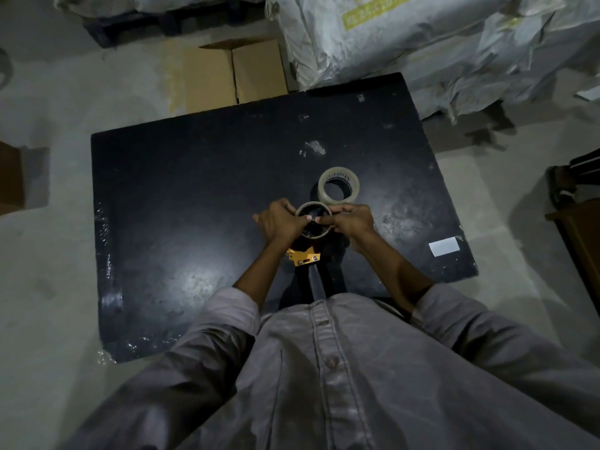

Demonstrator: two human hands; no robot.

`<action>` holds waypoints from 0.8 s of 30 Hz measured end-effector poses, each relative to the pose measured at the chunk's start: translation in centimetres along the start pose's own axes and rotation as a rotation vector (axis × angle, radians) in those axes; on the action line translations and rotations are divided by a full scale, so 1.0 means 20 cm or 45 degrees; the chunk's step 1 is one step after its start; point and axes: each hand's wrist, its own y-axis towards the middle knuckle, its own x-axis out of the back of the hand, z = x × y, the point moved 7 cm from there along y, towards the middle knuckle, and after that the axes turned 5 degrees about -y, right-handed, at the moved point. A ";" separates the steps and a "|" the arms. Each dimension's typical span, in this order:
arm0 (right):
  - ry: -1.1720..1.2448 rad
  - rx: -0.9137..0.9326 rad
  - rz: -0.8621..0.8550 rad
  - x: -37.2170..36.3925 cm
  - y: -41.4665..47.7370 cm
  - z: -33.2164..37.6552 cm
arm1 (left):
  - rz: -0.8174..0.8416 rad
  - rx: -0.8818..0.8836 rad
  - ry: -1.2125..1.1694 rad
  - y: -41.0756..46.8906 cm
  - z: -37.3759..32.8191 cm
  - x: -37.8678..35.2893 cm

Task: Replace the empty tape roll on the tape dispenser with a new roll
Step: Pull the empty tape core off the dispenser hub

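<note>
An empty brown cardboard tape core (312, 208) sits on the hub of a tape dispenser, whose yellow metal part (304, 256) and dark handle show below it. My left hand (280, 222) grips the core's left side and my right hand (351, 220) its right side, thumbs meeting across the opening. The dispenser's hub is mostly hidden by my hands. A new roll of clear tape (338, 186) lies flat on the black table (181, 196), just beyond my right hand and apart from it.
A white label (443, 246) lies near the table's right edge. A cardboard box (233, 73) stands on the floor behind the table, large white sacks (422, 40) at back right, and dark furniture (578, 209) at the right.
</note>
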 end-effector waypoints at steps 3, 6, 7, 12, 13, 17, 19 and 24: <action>-0.027 -0.006 0.047 0.00 0.03 0.01 | -0.021 -0.016 0.033 -0.01 -0.01 0.03; -0.069 -0.018 0.062 -0.01 0.05 0.01 | 0.000 -0.018 0.050 -0.01 0.00 0.05; -0.082 -0.020 0.071 -0.02 0.05 0.01 | 0.009 -0.020 0.031 0.00 0.01 0.05; -0.168 -0.029 0.121 -0.07 0.06 0.02 | 0.084 0.005 -0.073 -0.02 0.06 0.09; -0.181 -0.025 0.128 -0.08 0.06 0.02 | 0.105 0.006 -0.080 -0.02 0.06 0.10; -0.204 -0.003 0.119 -0.08 0.06 0.04 | 0.194 0.010 -0.140 -0.03 0.08 0.12; -0.223 0.005 0.118 -0.07 0.05 0.06 | 0.261 -0.002 -0.186 -0.03 0.10 0.11; -0.265 -0.004 0.088 -0.06 0.04 0.08 | 0.389 -0.112 -0.259 -0.02 0.13 0.10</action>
